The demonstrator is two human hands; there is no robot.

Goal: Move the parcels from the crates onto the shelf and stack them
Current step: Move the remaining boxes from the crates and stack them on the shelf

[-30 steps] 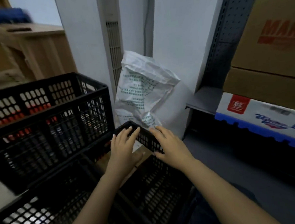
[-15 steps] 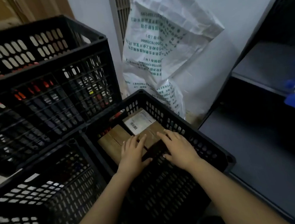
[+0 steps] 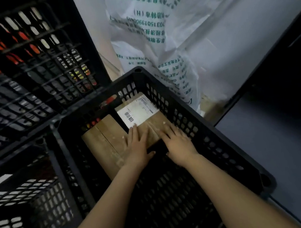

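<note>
A black plastic crate (image 3: 211,125) lies below me with two brown cardboard parcels inside. The right parcel (image 3: 152,126) carries a white shipping label (image 3: 138,110) with a barcode. The left parcel (image 3: 105,140) lies beside it, touching it. My left hand (image 3: 138,147) rests flat on the near end of the labelled parcel, fingers spread. My right hand (image 3: 177,142) lies flat on the same parcel's right side. Neither hand has closed around anything. The shelf (image 3: 276,78) shows as a dark opening at the right.
A taller black crate (image 3: 39,65) with red and dark items stands at the upper left, another black crate (image 3: 27,204) at the lower left. A white printed sack (image 3: 154,41) leans against the wall behind. Grey floor (image 3: 274,140) lies at the right.
My view has dropped down into the crate. Both hands have moved from its far rim down onto the labelled parcel inside.
</note>
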